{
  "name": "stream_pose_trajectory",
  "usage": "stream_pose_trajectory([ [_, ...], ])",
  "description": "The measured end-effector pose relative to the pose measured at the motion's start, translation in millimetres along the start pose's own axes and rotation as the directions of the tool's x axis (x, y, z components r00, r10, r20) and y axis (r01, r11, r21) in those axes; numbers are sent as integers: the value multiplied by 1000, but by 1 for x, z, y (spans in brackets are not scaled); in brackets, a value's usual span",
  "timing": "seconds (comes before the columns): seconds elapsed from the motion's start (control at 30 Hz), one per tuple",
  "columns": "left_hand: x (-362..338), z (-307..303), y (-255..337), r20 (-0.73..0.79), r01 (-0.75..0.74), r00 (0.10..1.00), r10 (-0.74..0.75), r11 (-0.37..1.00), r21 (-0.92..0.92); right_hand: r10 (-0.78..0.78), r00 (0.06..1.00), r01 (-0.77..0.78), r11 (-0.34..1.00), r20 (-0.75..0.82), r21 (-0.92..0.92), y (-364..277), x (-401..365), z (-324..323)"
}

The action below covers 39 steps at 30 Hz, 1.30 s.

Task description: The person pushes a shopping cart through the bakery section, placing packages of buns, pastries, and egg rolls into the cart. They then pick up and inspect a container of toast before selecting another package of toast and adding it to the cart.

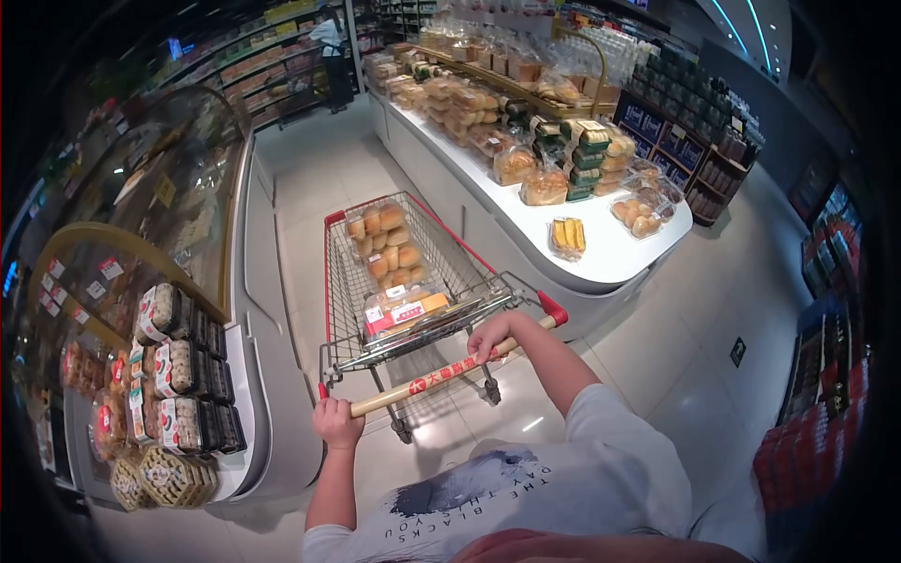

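Observation:
My left hand is wrapped round the left end of the shopping cart handle, a pale bar with red lettering. Further along the same bar, toward its right end, my right hand grips it too. Ahead of the handle stretches the wire shopping cart, trimmed in red. Inside it lie clear packs of round bread buns, one behind another. Nearest me in the basket is a flat clear package with a red and orange label.
On the right a white counter carries many bagged breads, with a pack of yellow pastry near its corner. A glass display case and stacked food boxes line the left. Far down the aisle stands a person.

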<state>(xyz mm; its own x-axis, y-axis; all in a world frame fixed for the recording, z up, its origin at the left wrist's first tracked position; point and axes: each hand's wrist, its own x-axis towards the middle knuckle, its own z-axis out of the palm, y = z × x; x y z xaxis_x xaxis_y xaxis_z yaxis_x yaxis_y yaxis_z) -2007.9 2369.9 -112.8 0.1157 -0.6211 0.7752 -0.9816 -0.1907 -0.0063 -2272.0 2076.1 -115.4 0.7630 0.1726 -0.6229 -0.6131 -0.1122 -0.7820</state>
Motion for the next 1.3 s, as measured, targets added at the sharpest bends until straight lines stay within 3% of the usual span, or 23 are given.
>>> stream_pose_trajectory([
  [0.17, 48, 55, -40, -5, -10, 1000, 11, 1000, 7, 22, 998, -21, 1000, -62, 21, -45, 9, -55],
  [0.27, 73, 84, -64, -2, -7, 1000, 7, 1000, 16, -178, 963, 117, 953, -200, -281, -58, 30, -90],
  [0.37, 99, 117, -94, 5, -13, 1000, 13, 1000, 18, -417, 825, 132, 798, -381, -588, -83, 23, -106],
  [0.5, 147, 151, -117, 56, 10, 998, -11, 1000, 23, -507, 651, 50, 772, -565, -634, -105, 7, -161],
  [0.53, 157, 158, -123, 79, 17, 997, -20, 999, 34, -529, 543, 43, 793, -652, -608, -108, 6, -184],
  [0.63, 185, 191, -147, 144, 30, 989, -39, 998, 62, -595, -19, -262, 778, -803, -571, -86, 39, -263],
  [0.73, 217, 218, -160, 177, 54, 982, -68, 995, 83, -328, 90, -466, 821, -940, -331, -78, 54, -309],
  [0.83, 244, 252, -170, 170, 67, 982, -80, 994, 83, -316, 139, -536, 773, -939, -340, -87, 72, -349],
  [0.93, 275, 292, -185, 146, 57, 987, -68, 995, 78, -235, 28, -531, 820, -971, -214, -91, 74, -405],
  [1.03, 301, 326, -196, 110, 38, 993, -44, 997, 61, -23, -26, -496, 869, -999, -7, -97, 78, -461],
  [1.13, 327, 364, -213, 82, 31, 996, -34, 999, 39, 153, 104, -401, 911, -983, 99, -112, 80, -513],
  [1.3, 383, 414, -223, 68, 21, 997, -22, 1000, 12, 123, 85, -456, 887, -989, 71, -137, 75, -577],
])
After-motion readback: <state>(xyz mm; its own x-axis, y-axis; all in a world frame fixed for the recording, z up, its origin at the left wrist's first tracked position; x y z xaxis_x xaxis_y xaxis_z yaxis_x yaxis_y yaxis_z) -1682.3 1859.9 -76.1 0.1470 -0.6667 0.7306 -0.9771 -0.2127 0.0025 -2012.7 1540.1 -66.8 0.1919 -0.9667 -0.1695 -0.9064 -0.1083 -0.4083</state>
